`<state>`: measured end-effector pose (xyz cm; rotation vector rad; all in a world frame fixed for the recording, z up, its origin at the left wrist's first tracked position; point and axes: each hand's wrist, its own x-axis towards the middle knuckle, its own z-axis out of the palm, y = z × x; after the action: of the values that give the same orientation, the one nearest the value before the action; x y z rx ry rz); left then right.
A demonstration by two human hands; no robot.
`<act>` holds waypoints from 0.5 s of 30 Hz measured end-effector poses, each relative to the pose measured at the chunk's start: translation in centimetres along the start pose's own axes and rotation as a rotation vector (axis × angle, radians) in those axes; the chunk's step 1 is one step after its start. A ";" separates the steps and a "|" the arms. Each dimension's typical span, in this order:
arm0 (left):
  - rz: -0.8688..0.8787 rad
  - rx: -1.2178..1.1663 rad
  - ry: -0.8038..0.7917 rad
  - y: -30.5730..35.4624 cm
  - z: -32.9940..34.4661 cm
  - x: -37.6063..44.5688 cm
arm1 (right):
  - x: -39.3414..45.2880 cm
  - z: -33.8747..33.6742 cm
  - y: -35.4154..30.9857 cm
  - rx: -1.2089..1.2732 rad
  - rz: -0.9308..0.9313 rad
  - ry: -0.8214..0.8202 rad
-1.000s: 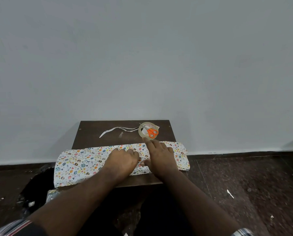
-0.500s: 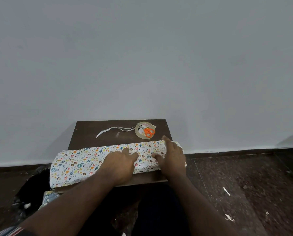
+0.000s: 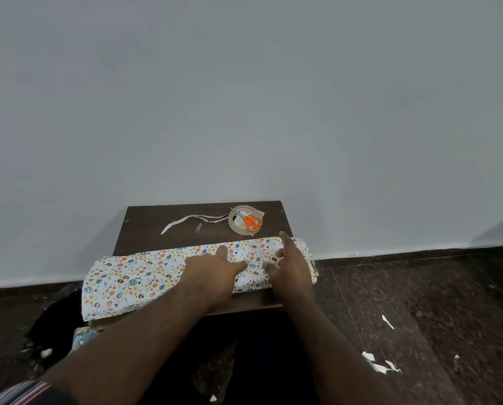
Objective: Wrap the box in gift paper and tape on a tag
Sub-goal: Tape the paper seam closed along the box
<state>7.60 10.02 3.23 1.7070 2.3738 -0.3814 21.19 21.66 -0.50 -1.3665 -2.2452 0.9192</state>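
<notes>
White gift paper (image 3: 133, 279) printed with small coloured shapes lies folded across the front of a small dark table (image 3: 151, 223), overhanging its left and right edges. The box is hidden under the paper. My left hand (image 3: 212, 267) lies flat on the middle of the paper and presses it down. To its right, my right hand (image 3: 288, 261) rests on the paper near the right end with fingers extended. At the table's back right sits a roll of clear tape (image 3: 240, 222), and orange-handled scissors (image 3: 251, 222) lie on top of it.
A thin white paper strip (image 3: 186, 222) lies on the table behind the paper. A pale wall stands right behind the table. Dark stone floor (image 3: 419, 302) with white paper scraps (image 3: 378, 363) spreads to the right. Crumpled paper lies on the floor at the lower left.
My right hand has slid right along the paper, from beside my left hand toward the right end. The paper now bulges into a rounded fold over the box. My left hand stayed put.
</notes>
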 end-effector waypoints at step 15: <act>0.099 0.029 0.017 2.3 -1.5 0.7 | -1.2 0.1 0.6 0.126 0.045 0.127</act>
<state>9.54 11.85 4.25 1.8389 2.2955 -0.3882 22.09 20.74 -0.94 -1.3830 -2.0355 0.9433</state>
